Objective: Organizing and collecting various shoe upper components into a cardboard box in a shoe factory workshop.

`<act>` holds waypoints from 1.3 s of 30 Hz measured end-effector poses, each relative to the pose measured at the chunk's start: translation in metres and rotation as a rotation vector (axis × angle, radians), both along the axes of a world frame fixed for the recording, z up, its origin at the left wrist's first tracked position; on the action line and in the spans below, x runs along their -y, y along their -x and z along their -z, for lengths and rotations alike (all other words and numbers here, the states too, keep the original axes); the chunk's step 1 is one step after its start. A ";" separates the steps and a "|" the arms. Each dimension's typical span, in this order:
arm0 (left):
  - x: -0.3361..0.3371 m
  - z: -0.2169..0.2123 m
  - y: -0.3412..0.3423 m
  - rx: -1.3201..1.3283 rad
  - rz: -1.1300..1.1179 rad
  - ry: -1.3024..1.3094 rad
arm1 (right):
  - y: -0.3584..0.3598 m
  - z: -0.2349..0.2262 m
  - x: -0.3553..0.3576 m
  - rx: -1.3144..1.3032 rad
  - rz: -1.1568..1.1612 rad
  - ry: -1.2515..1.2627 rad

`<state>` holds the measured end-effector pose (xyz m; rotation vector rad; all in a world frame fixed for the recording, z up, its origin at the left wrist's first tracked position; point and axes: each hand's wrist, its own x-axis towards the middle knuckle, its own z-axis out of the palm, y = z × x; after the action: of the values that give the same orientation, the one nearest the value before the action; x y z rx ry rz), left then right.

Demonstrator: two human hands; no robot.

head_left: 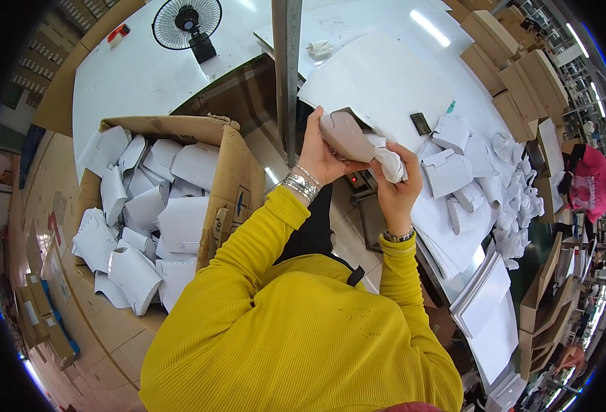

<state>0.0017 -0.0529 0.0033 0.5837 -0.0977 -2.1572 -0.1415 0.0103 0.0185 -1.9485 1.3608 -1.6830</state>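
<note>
Both of my hands are raised over the near edge of the white table [392, 65]. A curved, rolled piece of white card [347, 136] is gripped by my left hand [320, 156], thumb underneath and fingers along its side. My right hand [399, 196] pinches a wad of crumpled white paper [390, 162] at the right end of the card piece. Whether the wad goes inside the card is hidden. Right of my hands lie several similar folded card pieces [447, 172] and a heap of crumpled paper [516, 206].
A large cardboard carton [238, 178] full of curved white card pieces [183, 225] stands on my left. A metal post [288, 75] rises ahead, with a black fan [188, 20] beyond. White sheets [481, 309] are stacked at right, near brown boxes [522, 89] and a person in pink [590, 182].
</note>
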 end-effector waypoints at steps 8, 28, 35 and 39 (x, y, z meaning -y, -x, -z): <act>-0.009 0.000 0.009 -0.045 0.044 -0.011 | -0.003 -0.025 0.001 0.506 0.010 -0.260; -0.021 0.022 -0.003 -0.155 -0.027 -0.023 | 0.004 -0.053 -0.039 -0.230 -0.224 -0.488; -0.032 0.028 -0.004 -0.102 -0.061 -0.089 | -0.002 -0.029 -0.022 -0.483 -0.314 -0.698; -0.031 0.030 0.007 -0.100 -0.107 0.008 | 0.010 -0.009 -0.012 -0.479 -0.236 -0.625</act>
<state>-0.0052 -0.0216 -0.0267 0.4648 -0.0202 -2.0769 -0.1519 0.0220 0.0278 -2.0576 1.4873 -0.5871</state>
